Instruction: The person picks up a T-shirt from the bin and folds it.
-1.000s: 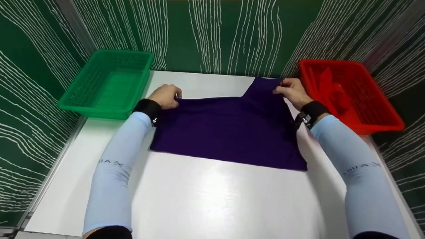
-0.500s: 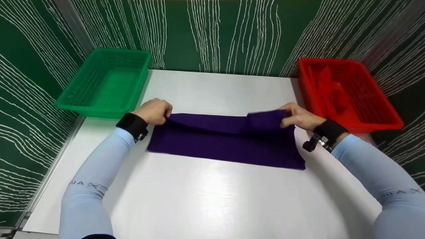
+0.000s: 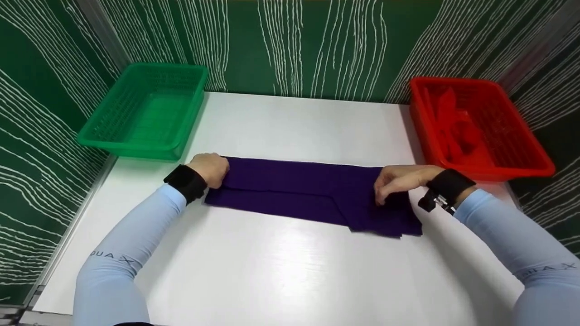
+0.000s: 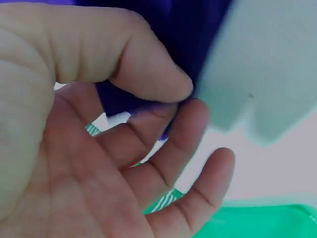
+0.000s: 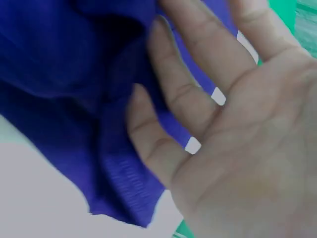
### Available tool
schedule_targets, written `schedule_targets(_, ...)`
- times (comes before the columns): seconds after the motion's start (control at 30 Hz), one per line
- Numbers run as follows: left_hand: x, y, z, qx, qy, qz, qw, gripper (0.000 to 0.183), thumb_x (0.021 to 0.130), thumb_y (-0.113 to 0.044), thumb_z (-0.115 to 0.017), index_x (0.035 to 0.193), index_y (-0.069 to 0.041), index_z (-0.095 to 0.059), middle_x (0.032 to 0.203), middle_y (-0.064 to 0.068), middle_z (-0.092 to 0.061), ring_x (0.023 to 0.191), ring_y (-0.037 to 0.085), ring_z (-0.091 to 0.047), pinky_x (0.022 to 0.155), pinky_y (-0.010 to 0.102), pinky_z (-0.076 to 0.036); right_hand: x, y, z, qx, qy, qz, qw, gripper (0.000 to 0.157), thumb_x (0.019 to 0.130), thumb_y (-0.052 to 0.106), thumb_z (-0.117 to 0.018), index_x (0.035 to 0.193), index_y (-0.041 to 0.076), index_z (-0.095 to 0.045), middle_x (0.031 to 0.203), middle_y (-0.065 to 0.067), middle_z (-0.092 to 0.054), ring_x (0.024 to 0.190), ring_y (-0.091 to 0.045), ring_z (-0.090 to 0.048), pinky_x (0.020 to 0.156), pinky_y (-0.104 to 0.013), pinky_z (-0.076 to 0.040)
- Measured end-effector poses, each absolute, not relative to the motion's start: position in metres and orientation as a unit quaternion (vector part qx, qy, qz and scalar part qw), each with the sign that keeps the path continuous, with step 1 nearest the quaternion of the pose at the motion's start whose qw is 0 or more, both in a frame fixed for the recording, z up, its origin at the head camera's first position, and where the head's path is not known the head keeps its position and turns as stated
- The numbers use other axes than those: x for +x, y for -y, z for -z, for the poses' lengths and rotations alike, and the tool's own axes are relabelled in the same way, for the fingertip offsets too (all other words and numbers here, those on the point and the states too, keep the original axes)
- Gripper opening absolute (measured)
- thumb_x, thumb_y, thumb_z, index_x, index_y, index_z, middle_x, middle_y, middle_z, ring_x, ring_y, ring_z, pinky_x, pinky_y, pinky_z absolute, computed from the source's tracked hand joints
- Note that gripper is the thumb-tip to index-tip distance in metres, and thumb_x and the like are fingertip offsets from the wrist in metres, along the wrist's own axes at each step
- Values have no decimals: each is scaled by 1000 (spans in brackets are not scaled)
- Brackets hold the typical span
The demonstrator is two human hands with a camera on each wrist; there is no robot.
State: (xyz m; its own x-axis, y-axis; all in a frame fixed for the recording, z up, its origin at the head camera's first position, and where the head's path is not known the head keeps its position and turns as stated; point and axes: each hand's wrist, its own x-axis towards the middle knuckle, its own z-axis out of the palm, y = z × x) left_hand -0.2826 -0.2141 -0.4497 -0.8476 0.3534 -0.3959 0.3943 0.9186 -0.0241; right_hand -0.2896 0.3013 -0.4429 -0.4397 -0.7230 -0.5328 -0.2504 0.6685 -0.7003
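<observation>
Dark green walls with wavy white lines enclose a broad, glossy white table. At its far left sits a rectangular green plastic basket with perforated sides; at its far right, a similar red plastic basket. A person's arms in pale blue stretch sleeves reach in from both sides. Between the baskets and nearer the person, a dark purple fabric piece lies across the table, folded into a long strip, with a flap at its right end hanging over the front edge of the lower layer. Some red material, too indistinct to identify, rests inside the red basket. The left hand pinches the fabric's left end between thumb and fingertips. The right hand is bent down onto the right end, its outer fingers loosely spread against the fabric; whether thumb and forefinger grip it, I cannot tell. Black fabric bands circle both wrists.
</observation>
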Motion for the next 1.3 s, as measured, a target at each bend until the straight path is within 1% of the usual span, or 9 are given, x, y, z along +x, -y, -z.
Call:
schedule_targets(0.1,-282,209,446,164,-961,76,208,11,79,-11,-69,88,-4,-72,97,18,-71,87,35,-67,72,54,-58,-286,-289,440,-321,-849,188,376,12,87,27,-75,83,16,-78,75,3,-69,71,-8,-55,68,-24,-43)
schedule_targets(0.2,-279,196,440,162,-969,67,175,27,81,-15,-69,104,-1,-72,107,21,-69,98,41,-64,80,58,-55,-284,-271,438,-359,-888,143,250,6,87,25,-75,82,20,-74,72,9,-67,68,-9,-57,66,-29,-48)
schedule_targets(0.3,-274,169,441,188,-974,30,126,39,90,-24,-63,122,-1,-67,121,21,-63,114,44,-57,89,62,-51,-281,-241,439,-393,-905,123,106,10,90,24,-72,94,14,-75,84,4,-72,79,-19,-65,75,-40,-54)
schedule_targets(0.4,-268,132,448,226,-966,11,123,52,102,-35,-52,143,-3,-56,148,20,-50,137,43,-43,104,63,-42,-277,-203,444,-416,-902,109,35,33,97,28,-66,121,6,-70,115,-10,-72,106,-33,-66,89,-53,-53)
schedule_targets(0.57,-258,76,470,262,-946,28,186,71,109,-51,-30,163,-6,-21,171,14,-11,156,39,-4,118,65,-20,-268,-153,472,-413,-905,60,80,68,108,45,-42,159,3,-31,163,-23,-30,147,-44,-31,110,-68,-33)
schedule_targets(0.77,-260,56,494,226,-940,11,256,83,105,-65,-24,165,-15,5,170,4,21,155,28,19,120,66,-1,-258,-139,500,-375,-910,20,177,96,102,72,-23,163,5,8,170,-15,8,156,-34,7,121,-64,-7)
schedule_targets(0.9,-267,56,503,208,-938,-9,278,91,98,-78,-15,163,-21,14,166,-4,30,152,23,28,118,65,10,-259,-149,504,-368,-910,41,186,96,101,74,-24,164,9,6,171,-11,12,156,-33,12,121,-63,-1)
schedule_targets(1.13,-275,63,512,201,-935,-40,288,85,98,-77,-11,161,-28,20,164,-6,33,150,21,32,118,61,15,-261,-192,506,-361,-911,115,164,75,109,53,-30,165,7,-10,171,-19,1,155,-45,4,118,-68,-2)
schedule_targets(1.3,-281,83,515,176,-937,-66,295,83,102,-71,-18,160,-29,22,163,-3,36,148,24,34,116,62,18,-253,-244,509,-321,-932,97,135,86,106,58,-41,165,5,-9,170,-22,1,153,-50,3,118,-70,-4)
